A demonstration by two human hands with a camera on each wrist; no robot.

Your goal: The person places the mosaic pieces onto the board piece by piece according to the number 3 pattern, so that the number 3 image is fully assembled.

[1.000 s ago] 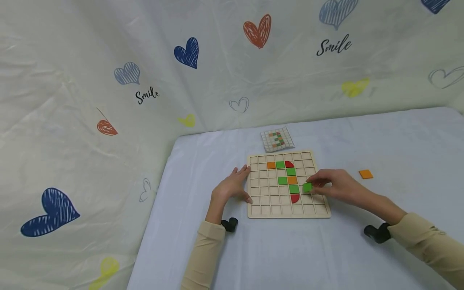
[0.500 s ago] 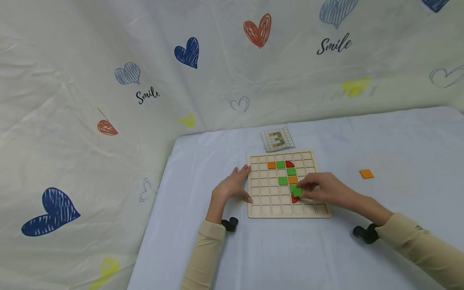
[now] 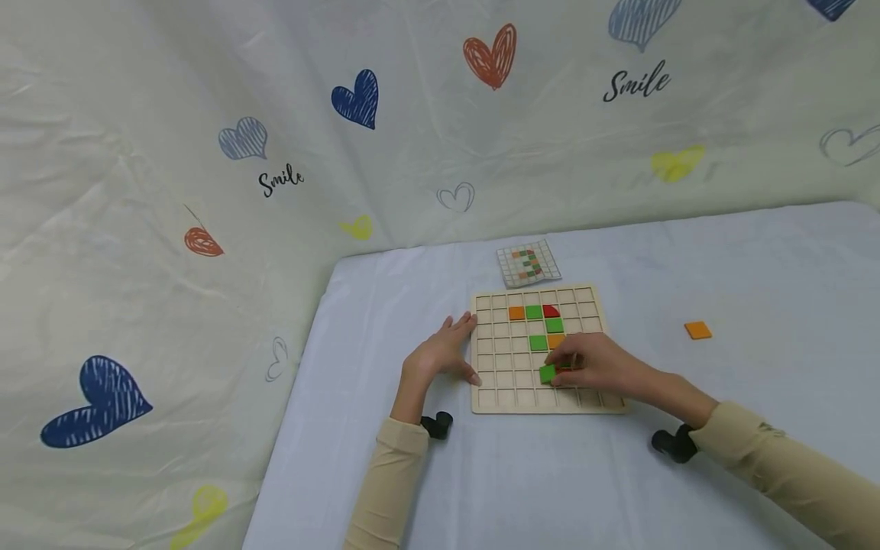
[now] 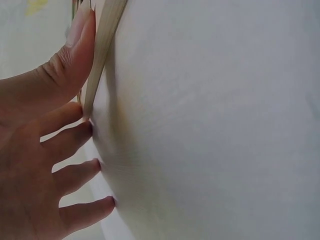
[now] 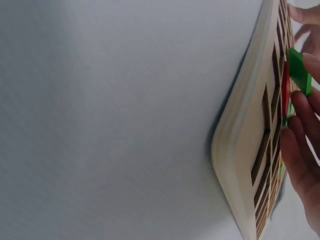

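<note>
My right hand [image 3: 594, 363] pinches a green square tile [image 3: 547, 374] between thumb and fingers, tilted just over the lower middle of a wooden grid board [image 3: 502, 399]. In the right wrist view the same green tile [image 5: 299, 71] stands beside a red piece [image 5: 285, 90] lying in the board. My left hand [image 3: 440, 355] rests at the board's left edge with fingers spread, the thumb touching its rim. Orange, green and red pieces fill some cells, such as an orange tile [image 3: 516, 313] and a red rounded piece [image 3: 551, 311]. My right hand hides several cells.
A small printed pattern card [image 3: 528, 263] lies behind the board. One loose orange tile [image 3: 697, 330] lies on the white cloth [image 3: 756, 290] to the right. A pale curtain [image 3: 412, 137] with hearts hangs behind the table.
My right hand has carried the green tile leftward and slightly nearer across the board, past the red piece in the lower row. My left hand has stayed at the board's edge.
</note>
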